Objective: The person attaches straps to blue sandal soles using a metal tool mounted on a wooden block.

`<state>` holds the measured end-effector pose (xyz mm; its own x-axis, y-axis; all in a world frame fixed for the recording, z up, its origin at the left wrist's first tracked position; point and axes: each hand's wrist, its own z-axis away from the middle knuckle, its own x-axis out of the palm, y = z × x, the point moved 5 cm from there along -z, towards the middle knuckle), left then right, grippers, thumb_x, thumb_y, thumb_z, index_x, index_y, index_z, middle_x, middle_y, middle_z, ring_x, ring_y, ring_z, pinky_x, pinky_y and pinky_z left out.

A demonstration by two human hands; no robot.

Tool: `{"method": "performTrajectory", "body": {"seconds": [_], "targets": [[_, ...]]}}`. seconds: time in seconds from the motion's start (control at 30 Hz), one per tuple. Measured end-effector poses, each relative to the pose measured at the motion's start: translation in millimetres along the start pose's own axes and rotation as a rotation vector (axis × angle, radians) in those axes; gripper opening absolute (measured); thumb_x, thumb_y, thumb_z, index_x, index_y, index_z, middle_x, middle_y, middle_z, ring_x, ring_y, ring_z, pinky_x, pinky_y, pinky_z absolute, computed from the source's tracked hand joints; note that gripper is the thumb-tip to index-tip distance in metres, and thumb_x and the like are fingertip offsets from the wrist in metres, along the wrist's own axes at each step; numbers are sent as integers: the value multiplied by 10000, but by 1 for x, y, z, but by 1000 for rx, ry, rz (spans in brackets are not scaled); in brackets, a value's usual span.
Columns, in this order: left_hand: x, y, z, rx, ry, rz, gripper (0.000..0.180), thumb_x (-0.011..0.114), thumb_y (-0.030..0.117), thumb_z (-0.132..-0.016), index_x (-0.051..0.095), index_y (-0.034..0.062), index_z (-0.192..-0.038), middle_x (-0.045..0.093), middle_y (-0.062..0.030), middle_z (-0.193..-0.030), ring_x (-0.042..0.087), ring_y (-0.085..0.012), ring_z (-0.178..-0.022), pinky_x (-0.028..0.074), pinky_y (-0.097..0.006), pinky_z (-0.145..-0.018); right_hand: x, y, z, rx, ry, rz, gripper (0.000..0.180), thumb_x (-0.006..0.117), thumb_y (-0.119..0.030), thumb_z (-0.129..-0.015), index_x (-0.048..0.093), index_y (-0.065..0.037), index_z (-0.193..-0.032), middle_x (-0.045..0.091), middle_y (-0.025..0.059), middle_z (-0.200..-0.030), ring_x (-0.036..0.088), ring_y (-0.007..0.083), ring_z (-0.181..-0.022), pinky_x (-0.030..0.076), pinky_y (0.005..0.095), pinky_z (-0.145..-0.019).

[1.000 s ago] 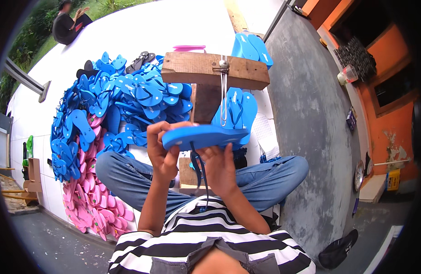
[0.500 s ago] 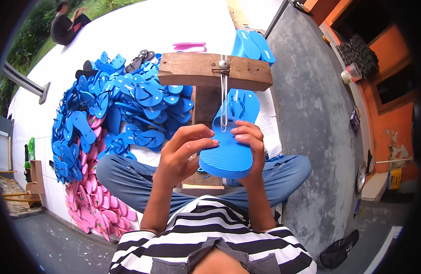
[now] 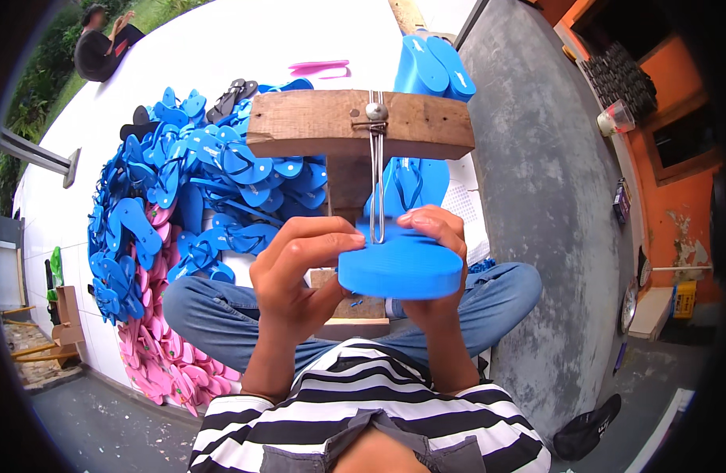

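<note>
Both my hands grip a blue flip-flop sole point(image 3: 398, 268) in front of a wooden T-shaped stand point(image 3: 300, 126). My left hand point(image 3: 296, 264) pinches its left edge, fingers on top. On the right edge, my right hand point(image 3: 441, 236) is closed, with fingertips over the top and the rest partly hidden behind the sole. Long thin metal prongs point(image 3: 378, 181) hang from a bolt on the crossbar, and their lower ends meet the sole's top face between my hands. The sole tilts so that its thick edge faces me. Just beyond lies a blue flip-flop point(image 3: 416, 185) with its strap fitted.
A heap of blue flip-flops point(image 3: 237, 162) spreads at the left, with pink flip-flops point(image 3: 174, 366) nearer me. Blue soles point(image 3: 434, 67) stand beyond the crossbar, and pink soles point(image 3: 319, 68) lie behind it. Another person point(image 3: 99, 47) sits far left. A black cap point(image 3: 586, 430) lies lower right.
The sole has tipped, showing more of its thick edge and less of its top. My hands have shifted slightly with it, still gripping both sides.
</note>
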<state>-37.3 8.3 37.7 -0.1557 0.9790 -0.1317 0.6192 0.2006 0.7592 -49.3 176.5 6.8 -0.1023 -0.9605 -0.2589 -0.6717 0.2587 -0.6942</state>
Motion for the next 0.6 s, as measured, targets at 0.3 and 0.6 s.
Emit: {"method": "performTrajectory", "body": {"seconds": [0.3,0.6], "targets": [[9,-42,-54,-283,202,-33,249,773,0,-798,603,-3,-980,634,-49,-807,646,-83,-676,541,-202,-536,24,29,-46,223,252,321,707,747,-268,-865,392,-98,-1453,371,154,-1152,377,278,-1054,312,404,-930],[11,-66,-22,-70,231,-100,140,711,13,-864,593,25,-939,590,-56,-866,560,-76,-661,455,-226,-527,18,50,-28,251,323,192,705,827,-232,-787,335,-2,-1236,372,122,-1077,415,220,-984,371,368,-862]]}}
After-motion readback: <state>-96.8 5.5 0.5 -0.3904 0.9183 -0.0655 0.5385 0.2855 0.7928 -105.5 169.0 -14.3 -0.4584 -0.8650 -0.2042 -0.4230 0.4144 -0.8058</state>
